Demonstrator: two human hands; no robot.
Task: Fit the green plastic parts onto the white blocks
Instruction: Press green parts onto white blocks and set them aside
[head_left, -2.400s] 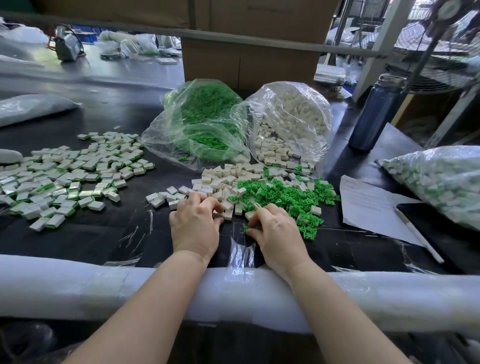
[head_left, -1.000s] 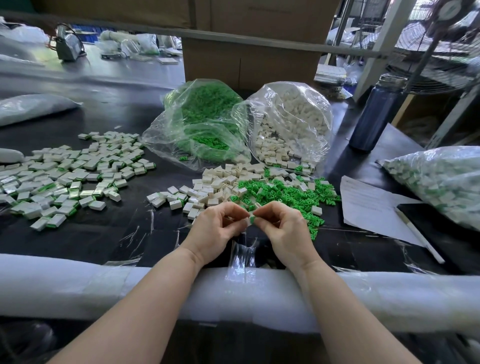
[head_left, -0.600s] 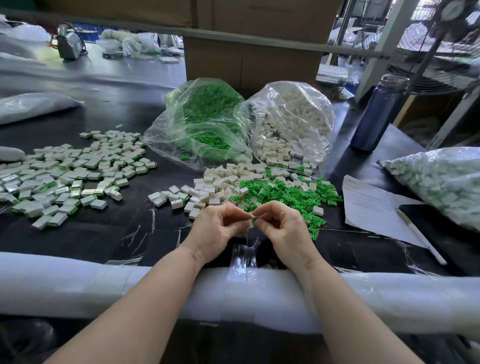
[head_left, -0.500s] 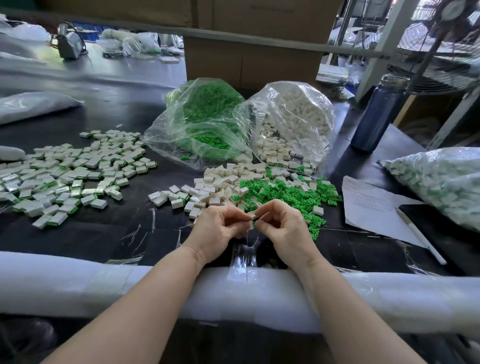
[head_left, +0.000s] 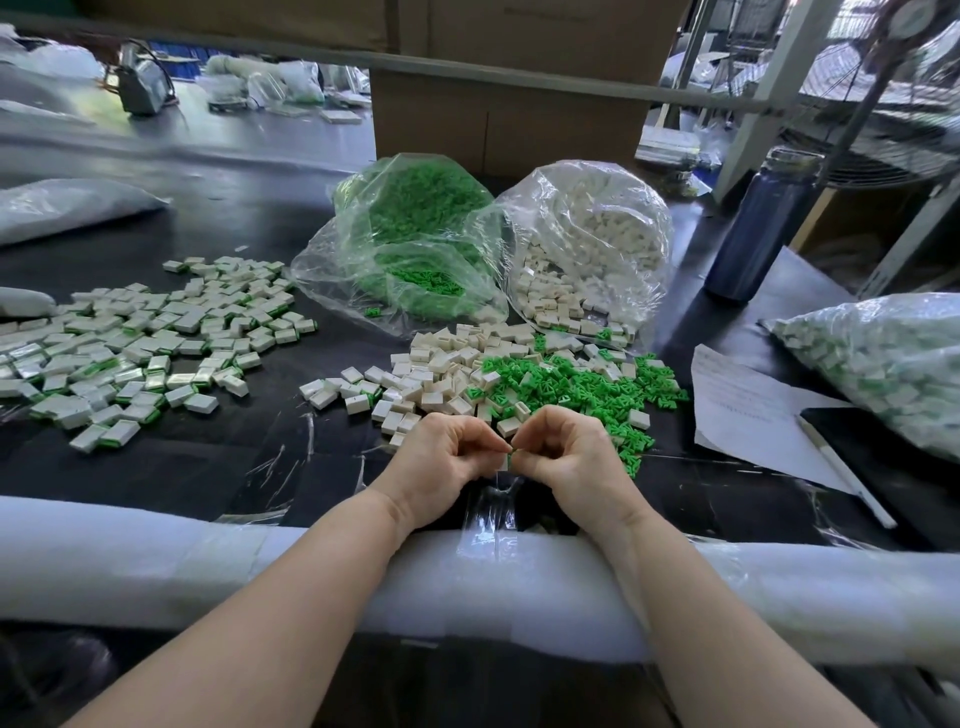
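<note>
Only the one head view here, looking down at the worktop (head_left: 218, 467). Both hands are brought together right at the near edge, just over the padded rail (head_left: 156, 561), probably so the forearms can rest there while doing fiddly work. The left hand (head_left: 441, 457) and right hand (head_left: 566, 457) have their fingers (head_left: 493, 441) curled in tight, tips meeting on something tiny. I can just make out a sliver of a green part (head_left: 511, 453) pinched between them; the white block it should go on is hidden inside the left hand, so I can't tell for sure it's there. Looks like the push-together step.

The supply is laid out smartly: loose white blocks (head_left: 441, 374) on the left hand's side and loose green parts (head_left: 582, 384) on the right hand's side, both just beyond the hands, so each hand grabs its own piece. Behind those, the green bag (head_left: 410, 234) and the white bag (head_left: 587, 234) lie open towards the piles for topping up. Finished pieces (head_left: 140, 338) are spread well off to the left, apart from the raw stock so nothing gets mixed.
</note>
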